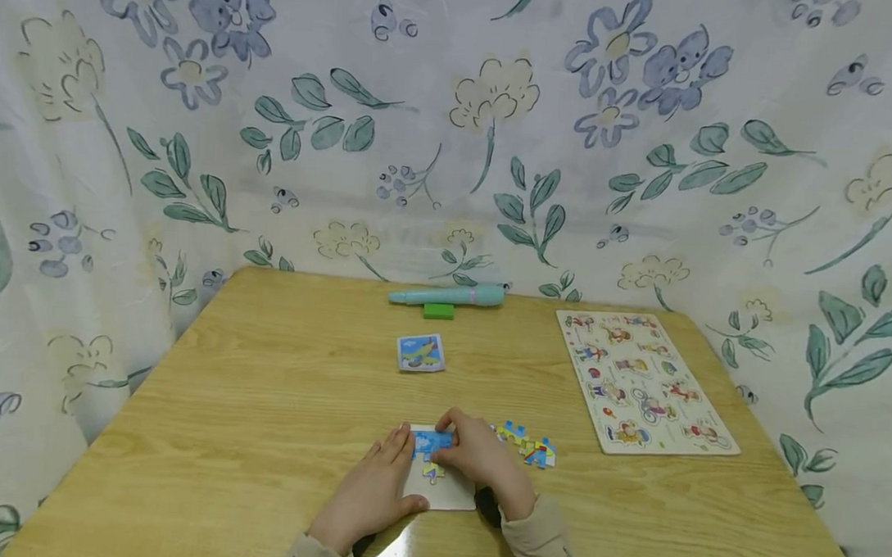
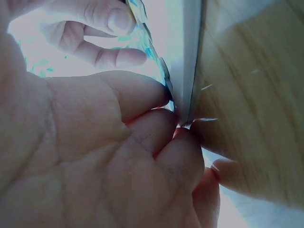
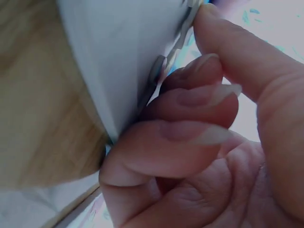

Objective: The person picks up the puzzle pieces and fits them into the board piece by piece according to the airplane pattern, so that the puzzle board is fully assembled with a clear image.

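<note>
Both hands on a small jigsaw at the near edge of the table.

White puzzle tray [image 1: 446,490] lies flat on the table [image 1: 265,403], near centre edge; blue pieces [image 1: 433,444] sit along its top. Left hand [image 1: 372,493] rests on the tray's left side, fingers fairly straight, apparently steadying it. Right hand [image 1: 484,456] has fingers curled, pressing on the blue pieces. Loose pieces [image 1: 529,447] wait just right, within reach. Card [image 1: 420,352], pen [image 1: 449,296], picture board [image 1: 645,380] lie farther off.
</note>
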Motion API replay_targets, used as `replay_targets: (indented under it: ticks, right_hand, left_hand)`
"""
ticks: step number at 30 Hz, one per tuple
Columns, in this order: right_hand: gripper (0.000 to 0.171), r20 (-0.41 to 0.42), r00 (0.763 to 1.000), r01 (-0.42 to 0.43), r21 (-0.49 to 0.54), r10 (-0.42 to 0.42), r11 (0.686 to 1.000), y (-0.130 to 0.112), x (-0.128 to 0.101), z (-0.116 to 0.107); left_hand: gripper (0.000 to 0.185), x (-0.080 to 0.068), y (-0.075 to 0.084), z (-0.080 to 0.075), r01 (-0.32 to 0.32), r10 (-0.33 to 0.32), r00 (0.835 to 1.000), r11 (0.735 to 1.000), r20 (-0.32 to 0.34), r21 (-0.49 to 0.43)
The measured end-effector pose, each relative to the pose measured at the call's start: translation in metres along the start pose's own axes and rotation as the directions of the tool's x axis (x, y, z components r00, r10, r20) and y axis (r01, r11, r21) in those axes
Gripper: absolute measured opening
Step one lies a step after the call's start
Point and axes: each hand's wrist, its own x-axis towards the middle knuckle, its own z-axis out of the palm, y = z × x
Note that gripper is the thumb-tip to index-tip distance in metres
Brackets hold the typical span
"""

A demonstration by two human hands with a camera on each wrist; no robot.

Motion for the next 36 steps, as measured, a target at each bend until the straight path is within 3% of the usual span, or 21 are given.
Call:
replay_targets:
  ticks: [9, 17, 22, 24, 27, 30, 33, 36]
  right_hand:
    - [0.029, -0.052, 0.999, -0.01, -0.037, 0.008, 0.999, 0.0, 0.0, 0.003]
    - [0.022, 0.018, 1.0, 0.004, 0.159, -0.007, 0.987, 0.011, -0.006, -0.014]
    - [0.017, -0.093, 0.996, 0.002, 0.17, 0.014, 0.985, 0.023, -0.018, -0.027]
    - [0.013, -0.181, 0.981, -0.038, 0.163, 0.068, 0.986, 0.029, -0.024, -0.032]
    - [0.012, -0.323, 0.935, -0.105, 0.13, 0.142, 0.986, 0.039, -0.032, -0.04]
    - [0.019, -0.431, 0.887, -0.191, -0.014, 0.166, 0.982, 0.049, -0.04, -0.047]
    - [0.025, -0.454, 0.871, -0.276, -0.136, 0.188, 0.952, 0.055, -0.046, -0.051]
    - [0.025, -0.428, 0.877, -0.314, -0.161, 0.221, 0.936, 0.058, -0.048, -0.054]
  left_hand:
    - [0.088, -0.001, 0.0, -0.002, -0.001, 0.001, 1.0, 1.0, 0.01, -0.015]
    - [0.089, 0.004, 0.002, -0.001, -0.003, 0.003, 1.0, 1.0, -0.007, -0.012]
    - [0.089, 0.005, 0.005, -0.001, -0.002, 0.002, 1.0, 1.0, -0.016, -0.019]
    - [0.089, 0.005, 0.005, -0.001, 0.0, 0.0, 1.0, 1.0, -0.014, -0.017]
    - [0.09, 0.005, 0.004, 0.0, 0.004, -0.004, 1.0, 1.0, -0.013, -0.015]
    - [0.09, 0.004, 0.003, 0.0, 0.011, -0.011, 1.0, 1.0, -0.011, -0.012]
    - [0.09, 0.003, 0.002, 0.001, 0.016, -0.016, 1.0, 1.0, -0.01, -0.018]
    - [0.09, 0.003, 0.001, 0.001, 0.013, -0.013, 1.0, 1.0, -0.016, -0.015]
